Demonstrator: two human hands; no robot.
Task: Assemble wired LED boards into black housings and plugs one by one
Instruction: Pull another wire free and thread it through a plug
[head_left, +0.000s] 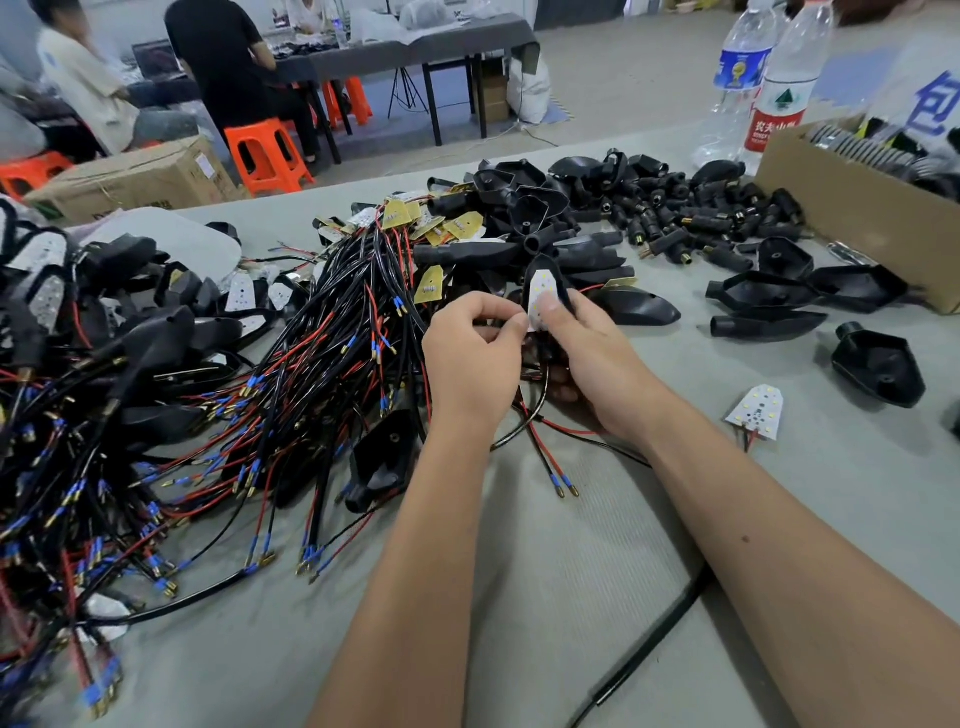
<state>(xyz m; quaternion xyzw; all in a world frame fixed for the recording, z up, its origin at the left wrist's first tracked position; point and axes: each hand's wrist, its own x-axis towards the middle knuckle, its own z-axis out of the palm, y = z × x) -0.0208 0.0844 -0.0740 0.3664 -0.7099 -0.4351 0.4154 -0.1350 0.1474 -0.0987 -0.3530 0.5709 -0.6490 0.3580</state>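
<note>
LED board (542, 297), white with little yellow dots, sits in a black housing (563, 299) held up over the middle of the counter (571, 561). Right hand (592, 358) is wrapped around the housing with the thumb pressing on the board, left hand (475, 358) pinches the board's lower edge, so both hands are closed on the piece. Its red and black wires (545, 452) dangle below onto the grey-green mat. Left of that is a huge tangle of wired boards (218, 395), behind it a heap of empty housings (540, 218) and small black plugs (691, 218). One loose board (757, 411) lies on the right, near a cardboard box (852, 213) and two water bottles (763, 83). Room behind is a workshop: orange stools (267, 156), a dark table (415, 47), two people seated there, another carton (135, 179) on the floor.
</note>
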